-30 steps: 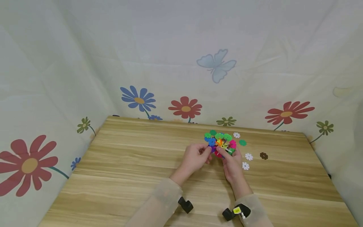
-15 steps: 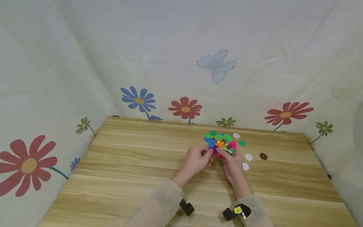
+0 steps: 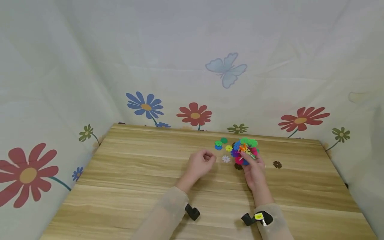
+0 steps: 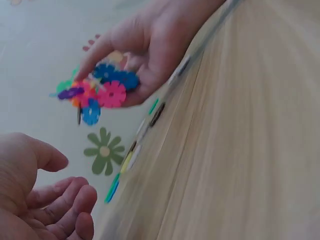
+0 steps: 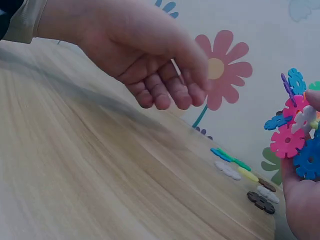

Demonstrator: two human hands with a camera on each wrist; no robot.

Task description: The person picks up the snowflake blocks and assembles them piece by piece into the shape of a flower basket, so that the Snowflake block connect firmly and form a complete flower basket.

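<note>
My right hand [image 3: 255,170] grips a cluster of interlocking plastic snowflake discs [image 3: 243,151], its thumb lying over the front. Pink, blue, purple, orange, yellow and green discs are joined in it at different angles. In the left wrist view the cluster [image 4: 111,94] is up off the table, between the thumb and fingers. My left hand [image 3: 200,163] is apart from it, to its left, above the wood. Its fingers are loosely curled with nothing between them, as the right wrist view of that left hand [image 5: 155,75] shows. A loose white disc [image 3: 226,159] lies between the hands.
On the wooden table [image 3: 144,173] lie more loose discs: a yellow disc [image 3: 229,148], a green disc [image 3: 224,140], a blue disc [image 3: 218,147], and a brown disc [image 3: 277,164] on the right. A flower-printed cloth [image 3: 168,66] rises behind the table's far edge.
My left hand has let go of the cluster and drawn back to the left. My right hand has carried the cluster a little to the right, uncovering loose discs on the table.
</note>
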